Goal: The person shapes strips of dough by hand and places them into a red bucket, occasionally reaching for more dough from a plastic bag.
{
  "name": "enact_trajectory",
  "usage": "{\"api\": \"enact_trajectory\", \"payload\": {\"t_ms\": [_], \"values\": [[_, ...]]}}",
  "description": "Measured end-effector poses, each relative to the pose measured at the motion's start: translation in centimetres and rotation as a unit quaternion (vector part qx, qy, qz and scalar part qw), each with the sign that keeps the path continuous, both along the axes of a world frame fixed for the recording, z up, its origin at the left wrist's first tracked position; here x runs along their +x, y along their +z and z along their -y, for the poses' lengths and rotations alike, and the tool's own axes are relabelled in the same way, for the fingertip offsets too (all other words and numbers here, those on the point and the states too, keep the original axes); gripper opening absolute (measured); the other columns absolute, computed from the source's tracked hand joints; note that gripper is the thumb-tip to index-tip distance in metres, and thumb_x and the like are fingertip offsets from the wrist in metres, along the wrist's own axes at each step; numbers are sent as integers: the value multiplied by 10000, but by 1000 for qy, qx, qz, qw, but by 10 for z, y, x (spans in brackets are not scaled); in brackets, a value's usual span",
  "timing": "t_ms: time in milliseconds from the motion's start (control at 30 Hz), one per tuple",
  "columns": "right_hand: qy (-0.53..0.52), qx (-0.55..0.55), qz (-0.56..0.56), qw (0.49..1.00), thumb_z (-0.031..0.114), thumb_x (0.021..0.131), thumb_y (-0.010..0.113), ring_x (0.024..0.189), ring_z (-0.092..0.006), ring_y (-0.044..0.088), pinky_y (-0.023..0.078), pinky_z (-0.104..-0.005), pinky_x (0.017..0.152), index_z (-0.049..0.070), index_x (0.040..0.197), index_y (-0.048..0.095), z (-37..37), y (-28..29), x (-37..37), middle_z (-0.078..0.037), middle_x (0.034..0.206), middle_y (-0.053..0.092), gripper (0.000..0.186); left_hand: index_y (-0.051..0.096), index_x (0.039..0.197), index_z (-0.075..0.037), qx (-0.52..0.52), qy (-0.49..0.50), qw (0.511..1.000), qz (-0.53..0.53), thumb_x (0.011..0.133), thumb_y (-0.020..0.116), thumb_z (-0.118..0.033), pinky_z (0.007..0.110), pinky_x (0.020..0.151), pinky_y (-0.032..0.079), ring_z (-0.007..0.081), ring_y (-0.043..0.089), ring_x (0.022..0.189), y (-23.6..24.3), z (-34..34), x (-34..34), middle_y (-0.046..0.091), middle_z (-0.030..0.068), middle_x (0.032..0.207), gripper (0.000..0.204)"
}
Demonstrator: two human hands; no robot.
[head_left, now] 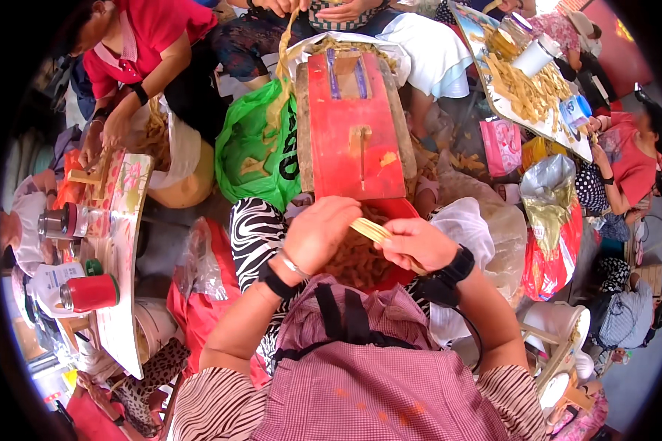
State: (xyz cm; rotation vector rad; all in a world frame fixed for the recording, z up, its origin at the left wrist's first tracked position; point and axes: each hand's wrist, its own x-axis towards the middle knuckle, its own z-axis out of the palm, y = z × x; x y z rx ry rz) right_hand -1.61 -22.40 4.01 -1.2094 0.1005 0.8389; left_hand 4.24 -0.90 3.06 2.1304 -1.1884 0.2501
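Bundle [370, 229]: yellow, ridged, held up between both hands, just off the red board's near edge, over the red tub.

Left to right:
- Left surface [125, 294]: floral, white rim. Red jar [90, 292] lies near its near end, metal cup [50, 223] farther along toward its left edge. Wooden piece [90, 178] at the far end, close to a co-worker's hands [110, 136].
- Green bag [257, 158]: open, beside the red board's left edge, some yellow scraps inside.
- Left hand [322, 229]: fingers closed on the bundle's left end, undersides hidden. Black band on wrist.
- Red board [338, 151]: worn, dead ahead. Frame with blue sides [348, 73] near its far edge, wooden peg [360, 140] around the middle, yellow scrap [388, 158] toward the right edge.
- Red tub [397, 275]: below the hands, brownish pieces in it, partly covered by hands and apron.
- Right hand [423, 244]: thumb and fingers pinching the bundle's right end. Black watch on wrist.
- Right surface [485, 62]: tilted in view. Yellow strips [526, 92] piled mid-surface, white cup [537, 56] toward the far edge, blue-and-white jar [575, 112] near the right corner.
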Motion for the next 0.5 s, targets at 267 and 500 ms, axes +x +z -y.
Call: {"api": "enact_trajectory", "payload": {"t_ms": [267, 500], "values": [[-213, 227, -30, 950, 3, 825, 474, 708, -108, 545, 440, -217, 607, -32, 1055, 524, 12, -9, -11, -114, 900, 590, 238, 561, 894, -70, 20, -3, 961, -277, 826, 495, -122, 363, 638, 469, 298, 571, 708, -28, 2, -43, 580, 111, 748, 108], [-2, -305, 419, 855, 100, 815, 446, 786, -301, 567, 444, -361, 709, 14, 1008, 506, -22, -13, -26, -167, 901, 576, 219, 575, 818, -58, -127, 0, 605, -786, 897, 475, -244, 178, 455, 376, 48, 477, 505, -9, 11, -41, 538, -17, 612, 226]]}}
